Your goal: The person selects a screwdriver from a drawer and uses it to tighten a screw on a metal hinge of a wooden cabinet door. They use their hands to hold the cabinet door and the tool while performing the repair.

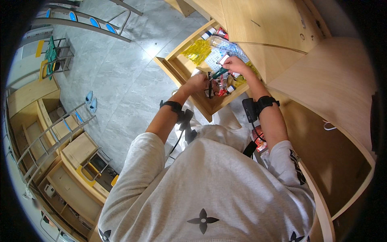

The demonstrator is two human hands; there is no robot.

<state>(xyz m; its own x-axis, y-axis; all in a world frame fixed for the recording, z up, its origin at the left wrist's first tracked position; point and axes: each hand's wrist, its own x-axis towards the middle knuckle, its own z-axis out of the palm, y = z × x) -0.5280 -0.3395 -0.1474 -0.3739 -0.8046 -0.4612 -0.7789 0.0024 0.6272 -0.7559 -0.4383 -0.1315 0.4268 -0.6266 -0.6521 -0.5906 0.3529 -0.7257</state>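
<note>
Two slippers on floor, ladder beyond; R forearm blocks part of drawer. Drawer's open, w/ yellow pack, clear plastic, red pack. R hand pinches dk-green item over contents; L hand nr dk packet, fingers curled, grip unclear.

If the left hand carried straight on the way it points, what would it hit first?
Probably the small clear-and-red packets in the drawer, just beyond the fingertips of the left hand; depth is unclear, so they may already touch.
</note>
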